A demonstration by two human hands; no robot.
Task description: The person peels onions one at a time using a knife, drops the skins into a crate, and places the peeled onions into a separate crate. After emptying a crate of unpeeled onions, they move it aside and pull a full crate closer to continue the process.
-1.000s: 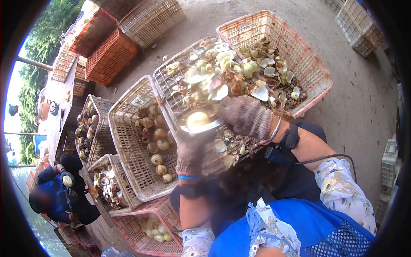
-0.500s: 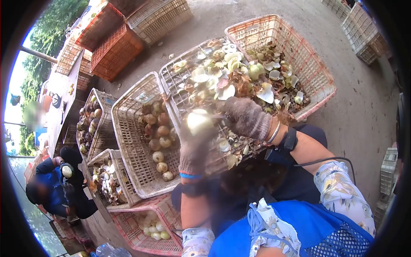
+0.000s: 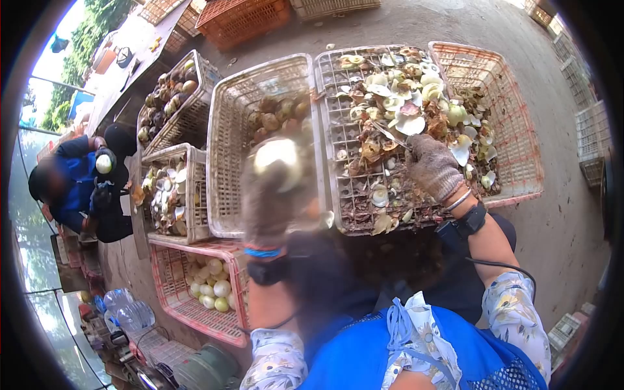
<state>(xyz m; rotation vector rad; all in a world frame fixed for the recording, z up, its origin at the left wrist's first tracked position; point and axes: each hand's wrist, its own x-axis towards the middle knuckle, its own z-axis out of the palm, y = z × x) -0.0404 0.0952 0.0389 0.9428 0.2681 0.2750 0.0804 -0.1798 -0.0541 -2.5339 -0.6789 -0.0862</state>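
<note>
My left hand (image 3: 270, 211), gloved and blurred by motion, is closed around a peeled white onion (image 3: 276, 156). It is over the near part of a pale plastic crate (image 3: 221, 130) with unpeeled brown onions (image 3: 276, 117) inside. In my gloved right hand (image 3: 434, 168) is a small knife (image 3: 389, 134), its blade pointing up and left. That hand is above a grid-like rack (image 3: 335, 172) strewn with onion peels and cut ends (image 3: 408, 123). My left fingers are too smeared to make out singly.
A reddish crate (image 3: 520, 110) with more scraps adjoins the rack on the right. Peeled onions fill part of a pink crate (image 3: 195, 317) at lower left. Beyond, a person (image 3: 75, 175) holds another pale onion beside crates of onions (image 3: 172, 97) and peels (image 3: 166, 201).
My left hand has carried the peeled onion leftward, from the rack to over the pale crate. My right hand stays by the rack with the knife. The view has turned left.
</note>
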